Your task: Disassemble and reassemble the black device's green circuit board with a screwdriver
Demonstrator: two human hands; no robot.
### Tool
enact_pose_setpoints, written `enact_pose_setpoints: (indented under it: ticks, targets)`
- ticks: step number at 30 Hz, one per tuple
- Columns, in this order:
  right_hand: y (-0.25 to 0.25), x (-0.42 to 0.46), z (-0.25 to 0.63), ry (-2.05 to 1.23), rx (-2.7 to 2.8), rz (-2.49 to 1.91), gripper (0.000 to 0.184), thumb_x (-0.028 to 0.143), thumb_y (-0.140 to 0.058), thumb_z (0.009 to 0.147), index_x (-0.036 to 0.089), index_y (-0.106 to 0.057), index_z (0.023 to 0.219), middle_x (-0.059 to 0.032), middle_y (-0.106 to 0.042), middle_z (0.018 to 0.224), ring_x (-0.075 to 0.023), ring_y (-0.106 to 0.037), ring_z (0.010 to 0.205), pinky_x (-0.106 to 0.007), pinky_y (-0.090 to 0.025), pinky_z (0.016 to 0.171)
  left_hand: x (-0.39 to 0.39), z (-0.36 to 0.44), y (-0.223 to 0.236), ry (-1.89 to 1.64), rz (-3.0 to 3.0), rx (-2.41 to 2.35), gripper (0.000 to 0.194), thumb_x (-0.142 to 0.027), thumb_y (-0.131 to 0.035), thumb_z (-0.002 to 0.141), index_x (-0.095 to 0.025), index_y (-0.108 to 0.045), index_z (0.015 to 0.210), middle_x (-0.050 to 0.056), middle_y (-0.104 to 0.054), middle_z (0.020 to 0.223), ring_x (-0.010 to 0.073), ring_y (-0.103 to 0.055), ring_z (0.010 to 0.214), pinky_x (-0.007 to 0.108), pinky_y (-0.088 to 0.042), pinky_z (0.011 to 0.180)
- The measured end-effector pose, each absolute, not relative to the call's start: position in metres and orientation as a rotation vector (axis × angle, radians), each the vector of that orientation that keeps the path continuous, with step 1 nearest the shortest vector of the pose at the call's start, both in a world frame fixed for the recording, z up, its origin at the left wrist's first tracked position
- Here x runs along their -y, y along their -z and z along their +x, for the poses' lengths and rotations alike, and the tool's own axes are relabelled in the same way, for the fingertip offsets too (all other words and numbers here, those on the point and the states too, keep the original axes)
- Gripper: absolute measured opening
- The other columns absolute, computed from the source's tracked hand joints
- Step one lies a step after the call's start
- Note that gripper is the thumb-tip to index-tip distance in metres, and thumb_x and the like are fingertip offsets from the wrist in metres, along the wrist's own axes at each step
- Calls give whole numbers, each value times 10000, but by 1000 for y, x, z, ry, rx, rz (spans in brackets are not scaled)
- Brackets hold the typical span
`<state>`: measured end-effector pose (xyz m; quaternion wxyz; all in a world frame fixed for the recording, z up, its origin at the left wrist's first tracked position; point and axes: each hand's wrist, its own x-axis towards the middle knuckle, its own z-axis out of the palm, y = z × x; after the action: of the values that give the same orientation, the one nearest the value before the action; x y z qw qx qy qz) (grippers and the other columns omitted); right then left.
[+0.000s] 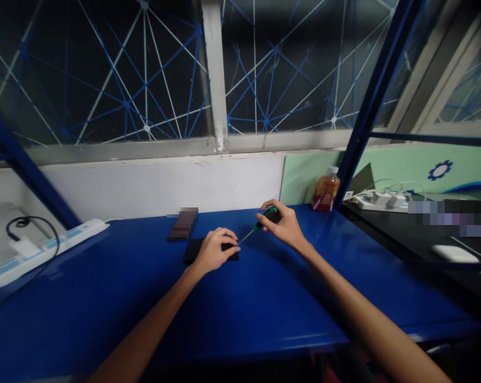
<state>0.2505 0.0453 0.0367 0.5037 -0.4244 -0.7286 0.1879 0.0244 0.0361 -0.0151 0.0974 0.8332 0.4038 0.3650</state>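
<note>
My right hand (285, 226) holds a screwdriver (258, 226) with a green and black handle. Its thin metal shaft slants down to the left, and the tip meets the fingertips of my left hand (213, 249). That hand lies over a flat black rectangular object (191, 251) on the blue table (240, 303). Thumb and fingers of the left hand come together at the object's right end, around the screwdriver's tip. Whatever small thing they may pinch there is too small to make out. Much of the black object is covered by the left hand.
Behind the black object lies a dark, partly blurred-out slab (180, 229). A white power strip (65, 242) with a plugged-in black cable runs along the left. At the back right stands a drink bottle (326, 191) beside a blue frame post (360, 117). Chargers (384, 199) sit farther right.
</note>
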Motion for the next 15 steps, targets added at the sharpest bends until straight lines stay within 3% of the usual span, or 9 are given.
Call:
enact_pose_setpoints:
  ticks: [7, 12, 15]
  targets:
    - [-38, -46, 251, -477, 1738, -1026, 246, 424, -598, 786, 203, -559, 886, 22, -605, 494, -151, -595, 443, -247, -458, 490, -33, 24, 9, -1007, 2500, -1189, 102, -333, -675, 787, -258, -728, 833, 33, -677, 982, 225, -598, 930, 391, -445, 855]
    - [-38, -48, 254, -484, 1711, -1017, 231, 412, -604, 785, 206, -565, 880, 22, -608, 505, -160, -617, 456, -251, -474, 501, -31, 15, 2, -770, 2605, -1200, 684, -521, -756, 624, -324, -552, 1247, 78, -581, 1239, 320, -495, 1143, 487, -372, 951]
    - [-38, -49, 255, -487, 1700, -1013, 228, 409, -612, 783, 207, -562, 874, 27, -596, 488, -166, -623, 455, -252, -475, 494, -33, 10, 4, -675, 2628, -1228, 764, -526, -742, 639, -312, -473, 1322, 105, -563, 1275, 338, -482, 1168, 492, -372, 946]
